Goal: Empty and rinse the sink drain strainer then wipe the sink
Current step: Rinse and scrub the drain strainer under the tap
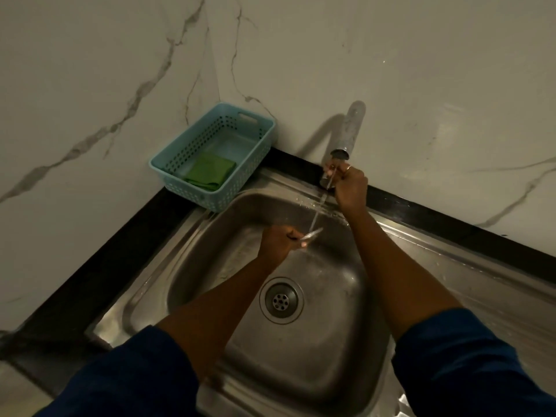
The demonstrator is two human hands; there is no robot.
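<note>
The left hand (278, 242) pinches the strainer (313, 234) edge-on under the stream (316, 214) at the far side of the sink (316, 356) while the right hand (349, 185) grips the tap (351, 127), so the wet metal may slip from that pinch, or a harder flow may splash the bench (90, 278).

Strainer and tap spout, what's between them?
In the head view, a thin water stream runs from the tap spout down onto the strainer that the left hand holds.

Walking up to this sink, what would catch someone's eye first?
Water runs from the tap onto the strainer that the left hand holds over the sink, while the right hand grips the tap at the back. In the far left corner sits a blue basket with a green cloth.
</note>
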